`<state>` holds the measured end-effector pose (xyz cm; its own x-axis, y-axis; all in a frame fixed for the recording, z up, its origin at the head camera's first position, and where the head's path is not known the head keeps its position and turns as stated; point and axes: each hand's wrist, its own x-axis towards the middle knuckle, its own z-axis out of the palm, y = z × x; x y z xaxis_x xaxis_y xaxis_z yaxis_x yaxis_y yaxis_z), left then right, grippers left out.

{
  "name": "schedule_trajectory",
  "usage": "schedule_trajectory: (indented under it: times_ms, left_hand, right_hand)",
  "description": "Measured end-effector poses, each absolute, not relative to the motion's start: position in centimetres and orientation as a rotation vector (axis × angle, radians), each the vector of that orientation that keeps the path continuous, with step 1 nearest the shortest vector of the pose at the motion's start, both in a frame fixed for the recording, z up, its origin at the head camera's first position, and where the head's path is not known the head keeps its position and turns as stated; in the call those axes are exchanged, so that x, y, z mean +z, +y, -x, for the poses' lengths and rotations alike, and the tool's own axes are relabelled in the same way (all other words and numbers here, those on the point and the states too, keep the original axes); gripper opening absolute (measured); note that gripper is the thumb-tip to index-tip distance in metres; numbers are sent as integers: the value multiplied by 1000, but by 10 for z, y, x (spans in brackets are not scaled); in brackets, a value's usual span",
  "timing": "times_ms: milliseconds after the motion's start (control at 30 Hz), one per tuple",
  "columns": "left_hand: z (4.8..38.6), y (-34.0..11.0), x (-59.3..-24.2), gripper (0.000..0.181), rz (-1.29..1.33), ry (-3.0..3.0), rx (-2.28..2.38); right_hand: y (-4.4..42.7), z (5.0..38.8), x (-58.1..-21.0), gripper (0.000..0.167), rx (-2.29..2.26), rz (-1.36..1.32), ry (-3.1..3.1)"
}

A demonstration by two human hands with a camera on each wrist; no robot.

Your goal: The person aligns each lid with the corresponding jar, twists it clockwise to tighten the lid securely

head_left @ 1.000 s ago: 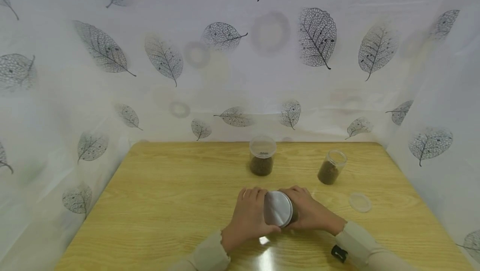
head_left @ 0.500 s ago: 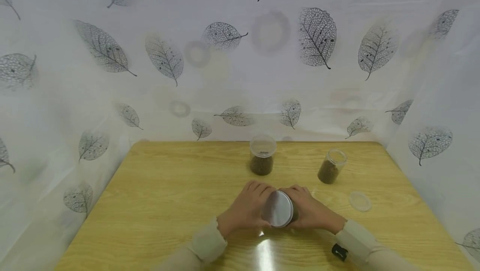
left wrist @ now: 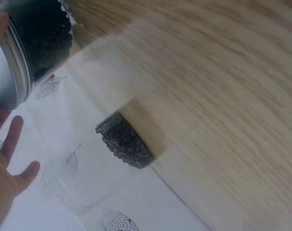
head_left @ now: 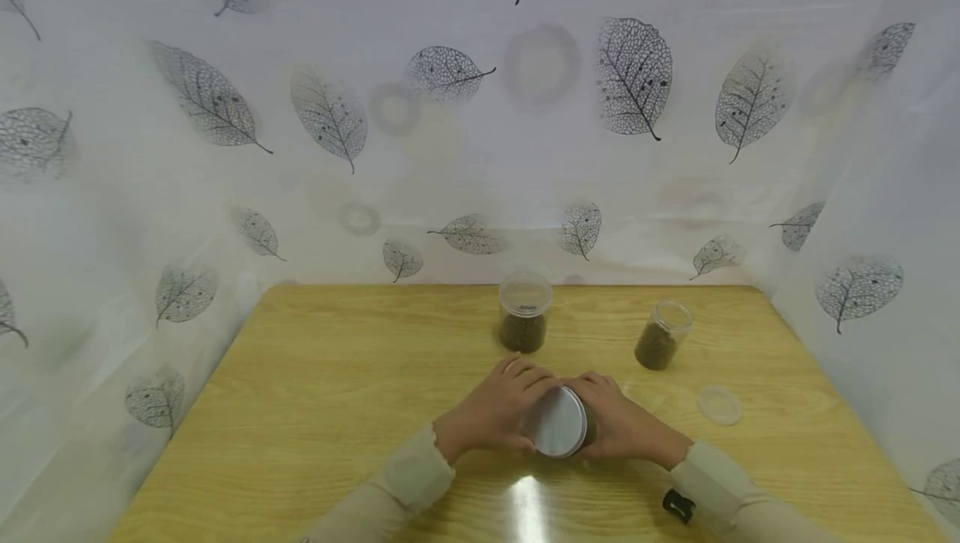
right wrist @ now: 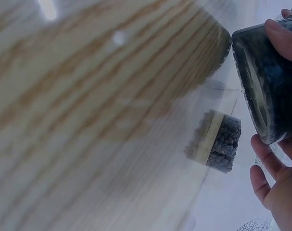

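A clear jar [left wrist: 44,41] full of dark, bean-like pieces is held tilted in both hands above the table, its silver lid [head_left: 561,424] towards the head camera. My left hand [head_left: 501,408] grips the lid's edge, thumb on the near side and fingers on the far side. Around the jar's body, my right hand [head_left: 621,426] is wrapped from the right. Dark contents show through the wall near the right thumb [right wrist: 284,42] in the right wrist view. Part of the jar's body is hidden by the hands in the head view.
Behind the hands stands a wider clear jar [head_left: 523,314] with a translucent lid, partly filled with dark pieces. Farther right is an uncovered jar [head_left: 660,341] with similar contents. A loose clear lid [head_left: 720,405] lies nearby on the wooden table [head_left: 337,359]. A small black object [head_left: 678,507] is beside the right sleeve.
My left hand has turned around the lid, its fingers shifting to the far rim and its wrist moving left and away. The right hand and jar stay nearly in place.
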<state>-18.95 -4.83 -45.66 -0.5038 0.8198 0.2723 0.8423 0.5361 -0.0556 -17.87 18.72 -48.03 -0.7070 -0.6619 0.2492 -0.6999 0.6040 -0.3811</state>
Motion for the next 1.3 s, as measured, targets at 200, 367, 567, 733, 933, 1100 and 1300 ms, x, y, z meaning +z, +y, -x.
schedule_trajectory:
  times_ms: [200,367,567,733,933,1100,1300]
  left_hand:
    - [179,-46,-463,101,1169,-2590,-121]
    - [161,-36,-471,98,765,-2644,-236]
    - [147,-24,-465,93,493,-2798,-318]
    - [146,-20,-462,87,478,-2839,-310]
    - [151,-20,-469,82,542,-2731,-311]
    - [158,-25,-477,80,636,-2624,-352]
    - [164,-30,-479,81,721,-2559,-349]
  right_hand:
    - [187,179,-482,95,690,-1145,-2720]
    - [187,179,-486,92,656,-1089,-2677]
    - [185,179,-488,89,625,-1029,-2683]
    - [183,179,-488,88,628,-1017,-2702]
    - [183,178,-488,89,646,-1009,-2689]
    - [182,178,-488,89,647,-1013,-2679]
    - [182,180,-489,88,624,-1036,-2633]
